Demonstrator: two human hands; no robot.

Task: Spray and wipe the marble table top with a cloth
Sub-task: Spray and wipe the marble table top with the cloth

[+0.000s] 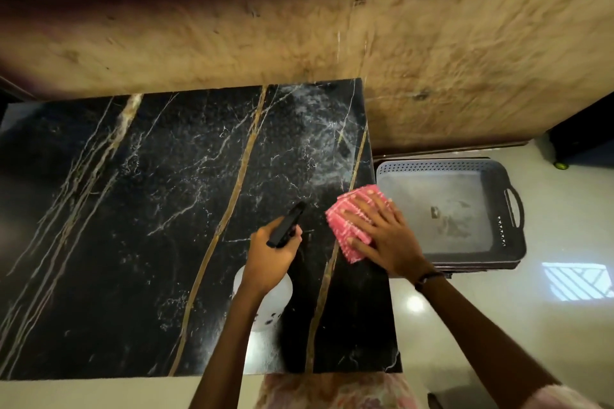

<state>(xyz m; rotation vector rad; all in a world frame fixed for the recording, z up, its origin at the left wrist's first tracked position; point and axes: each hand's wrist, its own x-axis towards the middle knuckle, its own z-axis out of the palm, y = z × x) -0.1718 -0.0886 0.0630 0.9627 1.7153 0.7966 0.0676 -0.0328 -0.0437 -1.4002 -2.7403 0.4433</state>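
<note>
A black marble table top (pixel 149 226) with gold and white veins fills the left and centre. A misty wet patch (pixel 319 129) covers its far right corner. My left hand (pixel 270 256) grips a spray bottle by its black trigger head (pixel 287 224), nozzle pointing toward the wet patch; the white bottle body (pixel 275 295) hangs below my wrist. My right hand (pixel 382 236) lies flat, fingers spread, on a folded pink cloth (pixel 345 226) pressed onto the table near its right edge.
A grey plastic tray (pixel 511 236) with handles sits on the pale floor just right of the table. A tan textured wall (pixel 332 26) runs behind the table. A dark object (pixel 584 139) stands at the far right.
</note>
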